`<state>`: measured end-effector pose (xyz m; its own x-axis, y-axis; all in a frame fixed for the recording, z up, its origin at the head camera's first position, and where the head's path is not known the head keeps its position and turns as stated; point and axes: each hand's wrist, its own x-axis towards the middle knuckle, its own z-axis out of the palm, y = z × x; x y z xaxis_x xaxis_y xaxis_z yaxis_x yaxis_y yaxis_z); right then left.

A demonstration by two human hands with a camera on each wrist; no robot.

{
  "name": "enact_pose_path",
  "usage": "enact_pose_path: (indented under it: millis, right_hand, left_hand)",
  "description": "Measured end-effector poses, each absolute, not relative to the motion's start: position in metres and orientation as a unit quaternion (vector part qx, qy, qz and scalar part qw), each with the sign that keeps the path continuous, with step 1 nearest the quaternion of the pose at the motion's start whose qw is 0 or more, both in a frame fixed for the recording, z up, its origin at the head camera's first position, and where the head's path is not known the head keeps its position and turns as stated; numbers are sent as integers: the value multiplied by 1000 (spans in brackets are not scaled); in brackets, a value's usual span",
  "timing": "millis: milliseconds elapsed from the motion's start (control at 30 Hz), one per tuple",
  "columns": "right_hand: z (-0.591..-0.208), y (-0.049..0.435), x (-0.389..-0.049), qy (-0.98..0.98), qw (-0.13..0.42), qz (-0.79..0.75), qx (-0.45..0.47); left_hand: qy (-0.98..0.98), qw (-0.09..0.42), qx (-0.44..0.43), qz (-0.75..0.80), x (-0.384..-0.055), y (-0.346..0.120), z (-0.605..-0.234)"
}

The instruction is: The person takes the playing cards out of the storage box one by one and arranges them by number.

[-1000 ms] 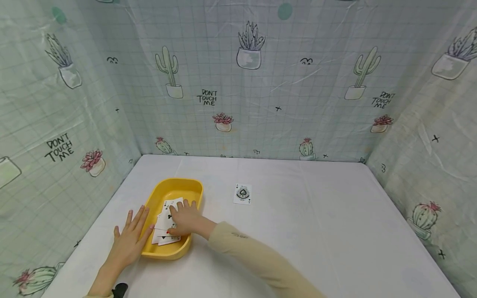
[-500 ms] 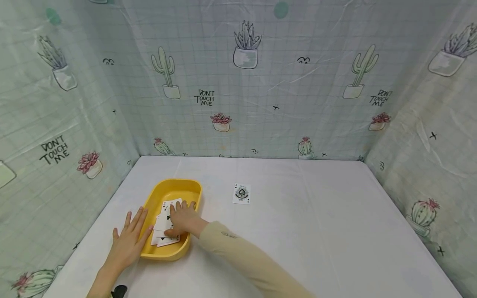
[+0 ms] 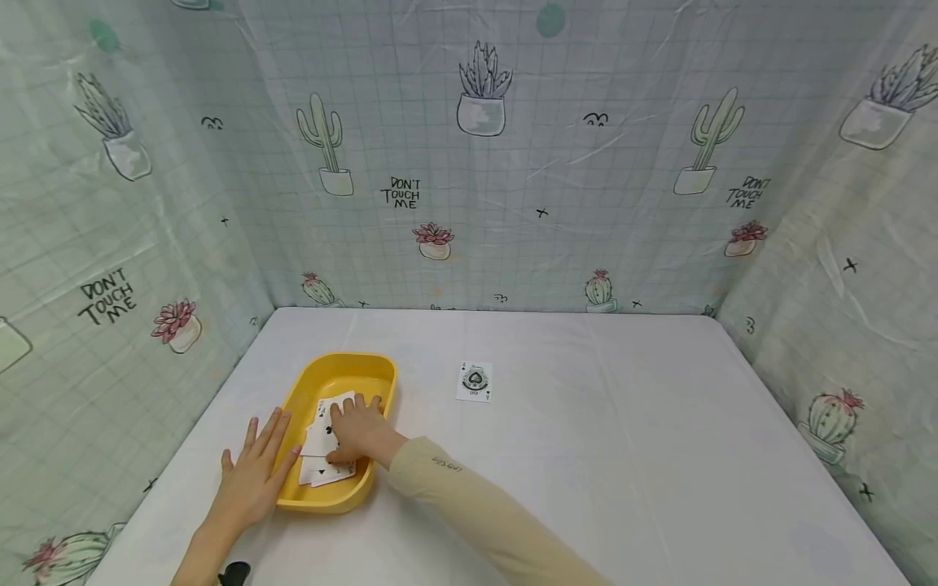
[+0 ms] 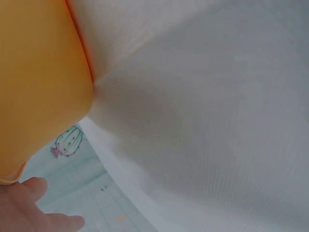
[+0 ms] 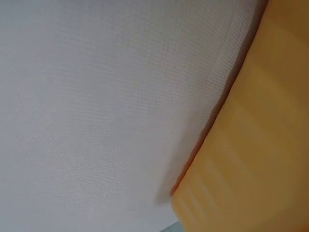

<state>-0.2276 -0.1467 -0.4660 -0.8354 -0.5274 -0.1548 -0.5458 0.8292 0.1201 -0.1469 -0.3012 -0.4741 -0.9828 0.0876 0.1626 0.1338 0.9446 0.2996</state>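
Observation:
In the head view, several playing cards (image 3: 315, 443) lie face up and overlapping in a yellow tray (image 3: 357, 366) at the left. My right hand (image 3: 362, 431) reaches over the tray's right side, thumb and fingers spread across the cards and hiding part of them. Against the tray's left rim rests my left hand (image 3: 249, 480), its fingers spread. One ace of spades (image 3: 475, 382) lies alone on the table, right of the tray. The left wrist view catches fingertips (image 4: 36, 187) by the tray wall (image 4: 43, 72). Only tray wall (image 5: 251, 145) and cloth fill the right wrist view.
A white cloth covers the table (image 3: 623, 439). Fabric printed with cacti (image 3: 331, 146) hangs as walls at the back and both sides. A black object (image 3: 235, 572), partly seen, is beside my left wrist.
My right hand stays over the cards and shifts slightly; the lower cards' overlap changes, and a red mark near the thumb is no longer visible. My left hand keeps its place on the tray.

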Motion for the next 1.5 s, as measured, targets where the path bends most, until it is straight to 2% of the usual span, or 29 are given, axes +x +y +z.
enact_pose_path:
  millis: [700,1000,1500]
  right_hand:
    - [-462,-144,-228,948,39,41,-313]
    - [-449,-131,-229,947,33,28,-318]
    - [-424,-106,-230,944,14,-7,-329]
  left_hand:
    - [-985,75,-49,-150,-145,-302,-476]
    - [-987,55,-41,-147,-147,-303,-476]
    - [-986,55,-38,-152,-149,-301,-475]
